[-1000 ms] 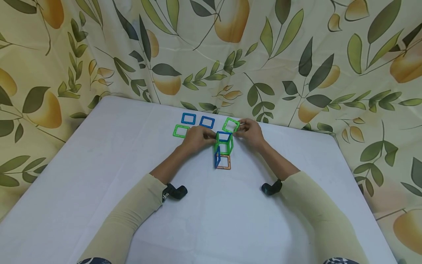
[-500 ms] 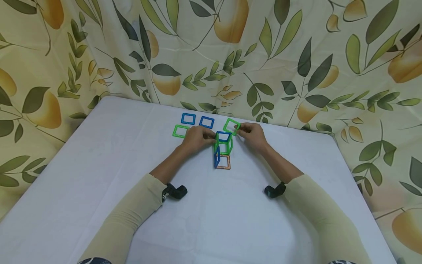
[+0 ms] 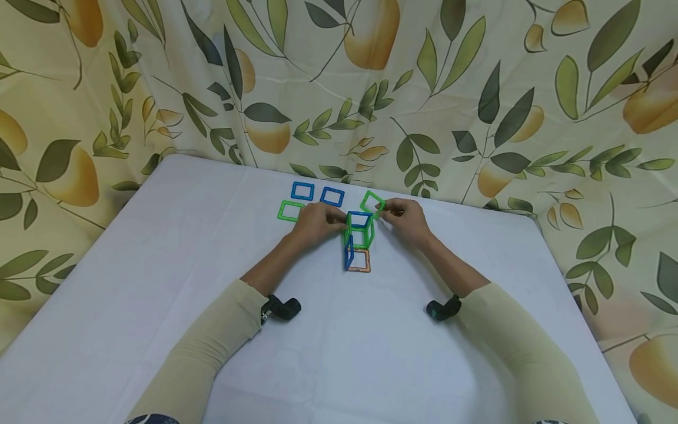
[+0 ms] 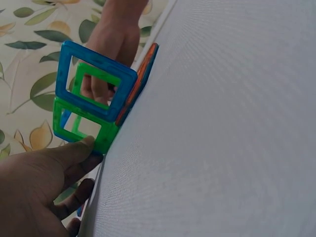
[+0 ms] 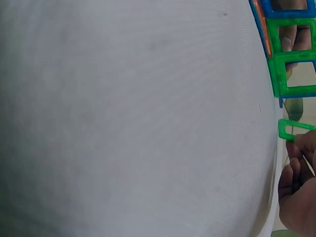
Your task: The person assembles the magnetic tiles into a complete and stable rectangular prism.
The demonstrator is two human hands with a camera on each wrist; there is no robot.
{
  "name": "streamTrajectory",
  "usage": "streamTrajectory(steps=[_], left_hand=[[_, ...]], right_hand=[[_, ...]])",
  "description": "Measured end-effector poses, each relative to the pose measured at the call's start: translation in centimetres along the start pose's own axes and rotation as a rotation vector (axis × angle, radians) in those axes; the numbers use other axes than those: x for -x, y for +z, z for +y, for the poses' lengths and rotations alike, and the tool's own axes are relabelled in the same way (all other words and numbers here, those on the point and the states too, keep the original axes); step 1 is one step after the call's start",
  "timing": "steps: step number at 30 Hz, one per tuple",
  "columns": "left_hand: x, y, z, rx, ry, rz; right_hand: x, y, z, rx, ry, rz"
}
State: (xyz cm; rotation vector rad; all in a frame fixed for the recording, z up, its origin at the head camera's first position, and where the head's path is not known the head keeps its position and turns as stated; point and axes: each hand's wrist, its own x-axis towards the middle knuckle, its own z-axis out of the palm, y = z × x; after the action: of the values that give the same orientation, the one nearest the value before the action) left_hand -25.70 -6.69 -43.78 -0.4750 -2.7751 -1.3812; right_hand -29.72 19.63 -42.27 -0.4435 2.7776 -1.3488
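Magnetic building tiles form a small structure near the table's far edge. In the head view it has upright green tiles (image 3: 371, 231), a blue tile (image 3: 360, 212) at the back, an upright blue tile (image 3: 349, 253) in front, and an orange tile (image 3: 360, 270) flat on the table. My left hand (image 3: 316, 225) holds the structure's left side; in the left wrist view its thumb presses a green tile (image 4: 101, 143). My right hand (image 3: 406, 219) pinches a loose green square tile (image 5: 284, 131) by one corner, tilted, just behind the structure's right side.
Two blue tiles, one left (image 3: 293, 189) and one right (image 3: 332, 188), and a green tile (image 3: 282, 209) lie flat beyond my left hand. A white cloth covers the table (image 3: 349, 353). Behind its far edge hangs a leaf-and-fruit patterned curtain (image 3: 328, 94).
My right hand has shifted slightly right and toward me, and the green tile in its fingers has turned a little. The left hand and the structure stay in place.
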Motion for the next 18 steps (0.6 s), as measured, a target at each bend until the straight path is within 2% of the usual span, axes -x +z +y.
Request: streamTrajectory(steps=[18], left_hand=[[0.0, 0.2, -0.2, -0.001, 0.000, -0.007]], right_hand=[[1.1, 0.1, -0.2, 0.066, -0.011, 0.002]])
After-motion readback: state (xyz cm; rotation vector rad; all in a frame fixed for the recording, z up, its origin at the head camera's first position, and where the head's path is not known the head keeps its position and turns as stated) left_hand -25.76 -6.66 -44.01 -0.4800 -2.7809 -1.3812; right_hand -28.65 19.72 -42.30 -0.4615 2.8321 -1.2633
